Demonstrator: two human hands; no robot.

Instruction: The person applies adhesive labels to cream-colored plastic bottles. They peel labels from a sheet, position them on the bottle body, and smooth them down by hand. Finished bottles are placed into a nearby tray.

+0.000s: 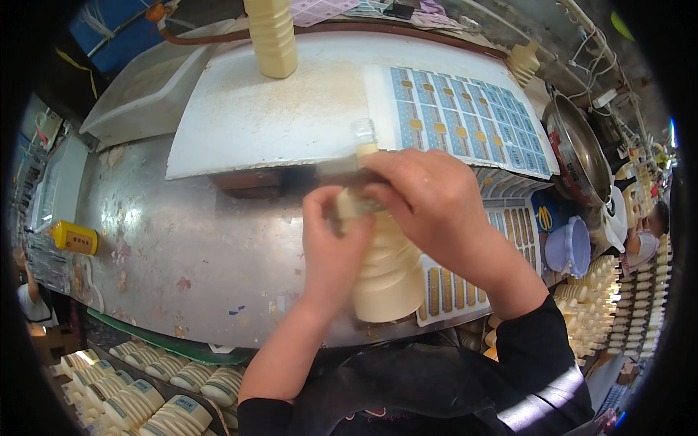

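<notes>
In front of me is a cream-coloured ribbed bottle (389, 283) with a clear neck, pointing away from me; I cannot tell if its base touches the metal table. My left hand (336, 243) curls round its upper part from the left, thumb and fingers closed. From the right, my right hand (432, 192) reaches over the bottle's shoulder with its fingers pinched. They meet a greyish strip (342, 171), smeared by motion. Another cream bottle (273, 43) stands on a white board (313, 109). Sheets of blue labels (447, 120) lie on the board's right part.
Gold-striped label sheets (454, 291) lie on the table (196, 254) at right. A yellow container (75, 238) and a translucent bin (138, 102) are at left. A metal basin (578, 145) and lilac bucket (568, 247) stand at right. Several labelled bottles (178, 414) lie lower left. People work farther off.
</notes>
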